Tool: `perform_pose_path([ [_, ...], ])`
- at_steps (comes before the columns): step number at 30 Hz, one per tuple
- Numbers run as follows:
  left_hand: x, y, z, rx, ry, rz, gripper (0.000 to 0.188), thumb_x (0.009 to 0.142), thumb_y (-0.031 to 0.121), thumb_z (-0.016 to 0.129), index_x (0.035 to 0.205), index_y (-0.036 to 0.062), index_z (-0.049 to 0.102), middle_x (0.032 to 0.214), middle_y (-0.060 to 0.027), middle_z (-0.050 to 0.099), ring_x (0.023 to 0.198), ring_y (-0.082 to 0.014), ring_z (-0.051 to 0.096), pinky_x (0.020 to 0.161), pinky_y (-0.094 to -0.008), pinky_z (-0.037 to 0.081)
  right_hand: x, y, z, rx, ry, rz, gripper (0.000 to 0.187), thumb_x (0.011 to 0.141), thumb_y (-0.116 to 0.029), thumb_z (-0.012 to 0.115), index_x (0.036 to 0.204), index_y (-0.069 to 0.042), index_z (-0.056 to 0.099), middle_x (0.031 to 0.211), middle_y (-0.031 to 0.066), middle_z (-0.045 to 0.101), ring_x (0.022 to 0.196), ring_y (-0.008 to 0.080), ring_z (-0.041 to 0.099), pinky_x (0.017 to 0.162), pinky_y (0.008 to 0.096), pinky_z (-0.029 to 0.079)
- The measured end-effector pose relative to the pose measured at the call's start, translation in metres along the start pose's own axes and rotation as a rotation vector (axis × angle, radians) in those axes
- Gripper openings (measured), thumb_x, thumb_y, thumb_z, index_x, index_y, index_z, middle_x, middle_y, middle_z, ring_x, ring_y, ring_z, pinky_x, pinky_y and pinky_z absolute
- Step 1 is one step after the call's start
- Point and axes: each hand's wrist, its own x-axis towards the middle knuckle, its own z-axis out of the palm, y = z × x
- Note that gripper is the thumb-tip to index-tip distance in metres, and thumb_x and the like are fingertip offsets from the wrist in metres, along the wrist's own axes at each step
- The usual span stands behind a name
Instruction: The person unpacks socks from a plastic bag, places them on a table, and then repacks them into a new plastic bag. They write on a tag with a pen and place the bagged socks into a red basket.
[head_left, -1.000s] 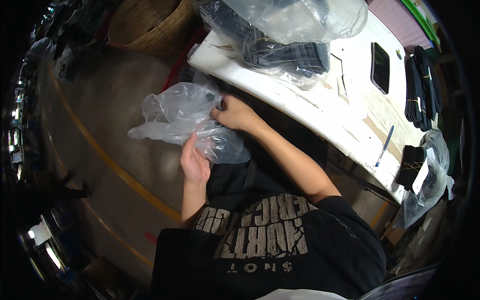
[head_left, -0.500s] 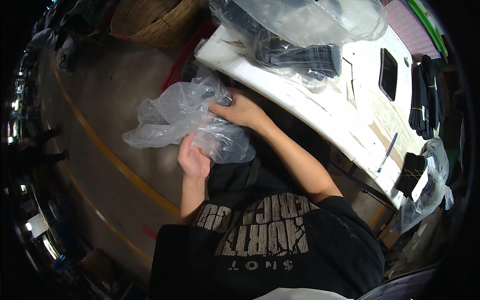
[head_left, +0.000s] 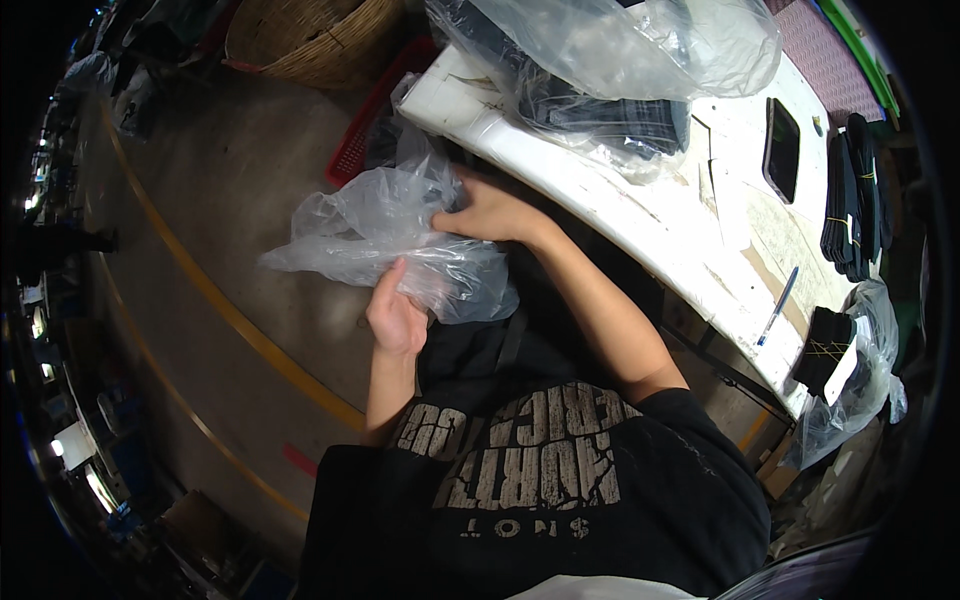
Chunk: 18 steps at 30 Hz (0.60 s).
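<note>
A crumpled clear plastic bag hangs between my two hands, in front of my body and left of the white table. My left hand holds its lower near side, thumb pointing up and fingers partly covered by the film. My right hand grips the bag's right side from above, with its thumb on the film and its other fingers mostly hidden. Whether anything lies inside the bag, I cannot tell.
The white table carries dark folded cloth in a large clear bag, a phone, a pen and bundled dark strips. A red plastic crate and a wicker basket stand beyond the bag.
The bag and both hands have shifted slightly right. The bag's loose left end has drawn in and looks narrower. My right thumb has moved a little on the film.
</note>
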Motion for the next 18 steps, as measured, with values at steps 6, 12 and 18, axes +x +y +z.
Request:
perform_pose_path([
  [6,0.001,0.008,-0.002,0.051,-0.063,-0.036,0.053,0.104,0.022,0.054,0.147,-0.0061,0.046,0.140,-0.0182,0.060,0.128,-0.0308,0.060,0.106,-0.0445,0.049,0.002,0.007,0.007,0.018,-0.079,0.113,0.059,0.089,-0.027,0.077,0.138,0.002,0.061,0.120,0.0191,0.073,0.111,0.0239,0.069,0.101,0.0345,0.053],
  [12,0.001,0.008,-0.002,0.070,-0.056,-0.054,0.054,0.103,0.022,0.055,0.149,-0.0056,0.045,0.143,-0.0183,0.058,0.130,-0.0301,0.059,0.107,-0.0437,0.049,0.014,-0.005,-0.015,-0.244,-0.317,0.036,0.036,0.092,-0.017,0.072,0.125,-0.005,0.069,0.108,0.0220,0.076,0.105,0.0301,0.072,0.092,0.0411,0.054],
  [18,-0.001,0.010,-0.011,0.035,-0.066,-0.001,0.056,0.104,0.025,0.054,0.151,-0.0042,0.044,0.146,-0.0188,0.057,0.133,-0.0323,0.057,0.110,-0.0464,0.047,0.012,0.020,-0.003,-0.156,-0.163,-0.413,0.029,0.092,0.006,0.058,0.120,0.001,0.066,0.111,0.0197,0.071,0.107,0.0262,0.068,0.097,0.0374,0.051],
])
